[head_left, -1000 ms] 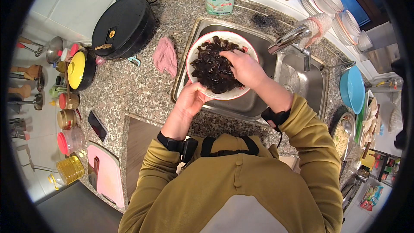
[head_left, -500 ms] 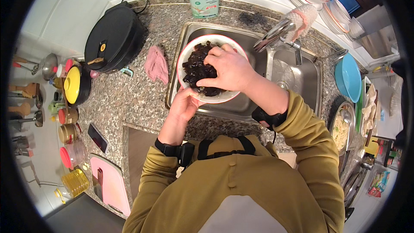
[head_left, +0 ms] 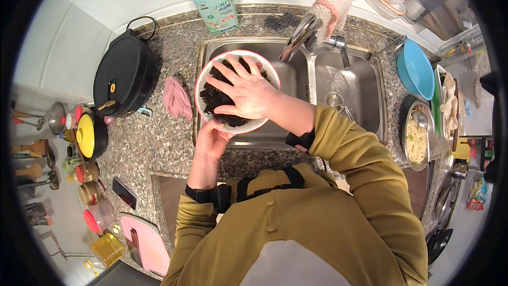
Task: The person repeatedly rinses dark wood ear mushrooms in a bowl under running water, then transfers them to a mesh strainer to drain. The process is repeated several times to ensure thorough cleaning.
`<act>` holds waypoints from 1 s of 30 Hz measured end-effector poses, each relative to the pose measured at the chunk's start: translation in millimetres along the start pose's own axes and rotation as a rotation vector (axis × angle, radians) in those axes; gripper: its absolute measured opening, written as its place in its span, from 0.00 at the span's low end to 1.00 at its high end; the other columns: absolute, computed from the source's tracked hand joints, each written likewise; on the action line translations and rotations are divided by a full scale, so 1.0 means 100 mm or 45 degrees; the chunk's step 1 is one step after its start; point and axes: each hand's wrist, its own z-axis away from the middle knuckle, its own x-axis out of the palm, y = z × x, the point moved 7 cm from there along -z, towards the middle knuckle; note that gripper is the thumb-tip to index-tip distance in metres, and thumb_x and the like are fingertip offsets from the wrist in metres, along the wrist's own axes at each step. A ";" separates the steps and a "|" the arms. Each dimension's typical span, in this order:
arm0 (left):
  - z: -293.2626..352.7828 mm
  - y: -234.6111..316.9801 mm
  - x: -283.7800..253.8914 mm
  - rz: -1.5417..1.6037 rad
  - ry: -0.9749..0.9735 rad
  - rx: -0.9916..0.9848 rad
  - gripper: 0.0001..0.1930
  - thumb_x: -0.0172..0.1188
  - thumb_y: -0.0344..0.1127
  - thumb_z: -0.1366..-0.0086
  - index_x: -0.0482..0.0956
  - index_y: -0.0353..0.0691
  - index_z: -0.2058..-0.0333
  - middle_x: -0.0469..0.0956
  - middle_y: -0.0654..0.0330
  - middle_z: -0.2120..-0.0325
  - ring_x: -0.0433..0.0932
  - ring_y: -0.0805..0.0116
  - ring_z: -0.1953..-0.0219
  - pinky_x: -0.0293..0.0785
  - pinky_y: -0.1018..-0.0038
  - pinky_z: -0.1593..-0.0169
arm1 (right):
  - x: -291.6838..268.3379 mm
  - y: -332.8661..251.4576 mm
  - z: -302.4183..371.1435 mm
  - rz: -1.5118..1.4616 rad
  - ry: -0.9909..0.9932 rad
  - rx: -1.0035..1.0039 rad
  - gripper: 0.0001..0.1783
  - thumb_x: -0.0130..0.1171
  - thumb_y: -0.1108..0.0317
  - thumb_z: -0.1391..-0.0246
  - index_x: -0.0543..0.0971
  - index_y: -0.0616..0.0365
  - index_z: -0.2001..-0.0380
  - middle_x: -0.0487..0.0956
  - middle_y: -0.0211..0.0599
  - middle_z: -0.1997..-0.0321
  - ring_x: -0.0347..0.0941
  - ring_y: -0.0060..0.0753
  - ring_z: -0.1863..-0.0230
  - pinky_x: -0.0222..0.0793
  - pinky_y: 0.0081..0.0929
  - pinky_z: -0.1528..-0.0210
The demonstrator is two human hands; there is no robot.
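A white bowl with a red rim is over the left basin of the steel sink. Dark, wet pieces that look like wood ear mushroom fill much of it. My left hand grips the bowl at its near edge, thumb against the rim; the fingers beneath are partly hidden. Spread flat, my right hand lies over the mushroom pieces with its fingers apart and covers part of them.
The faucet, with a cloth draped on it, juts over the sink. Leftward are a pink rag and a black round appliance. A green bottle stands behind; a blue basin and a noodle bowl sit right.
My right hand has gone from curled fingers in the mushroom pieces to a flat, spread palm over them. My left hand still holds the bowl. The whole view has shifted somewhat.
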 end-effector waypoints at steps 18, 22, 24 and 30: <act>0.02 -0.04 0.04 0.000 -0.005 0.025 0.35 0.52 0.23 0.53 0.63 0.34 0.41 0.71 0.48 0.45 0.72 0.49 0.43 0.72 0.47 0.42 | -0.94 -0.13 0.50 -0.232 0.576 -0.026 0.08 0.59 0.58 0.44 0.77 0.48 0.65 0.73 0.28 0.76 0.76 0.34 0.76 0.72 0.33 0.79; 0.04 0.00 -0.05 0.011 -0.014 0.026 0.35 0.52 0.24 0.52 0.63 0.35 0.41 0.72 0.48 0.46 0.74 0.47 0.46 0.74 0.47 0.44 | -0.87 0.89 1.67 -0.804 0.640 0.761 0.05 0.57 0.66 0.44 0.80 0.52 0.67 0.80 0.40 0.74 0.78 0.43 0.74 0.74 0.34 0.71; 0.06 0.02 -0.12 0.014 0.021 0.003 0.34 0.51 0.23 0.52 0.64 0.35 0.41 0.73 0.48 0.48 0.75 0.47 0.47 0.75 0.48 0.45 | -0.68 1.53 2.24 -0.194 0.345 1.228 0.11 0.60 0.59 0.45 0.79 0.54 0.65 0.80 0.45 0.72 0.79 0.47 0.71 0.75 0.40 0.66; 0.15 0.07 -0.13 0.000 0.040 0.093 0.31 0.51 0.24 0.52 0.66 0.31 0.44 0.73 0.48 0.48 0.75 0.49 0.47 0.75 0.49 0.44 | 0.56 2.28 3.42 0.139 -0.792 1.612 0.38 0.64 0.52 0.51 0.63 0.52 0.39 0.70 0.47 0.39 0.67 0.47 0.39 0.64 0.46 0.40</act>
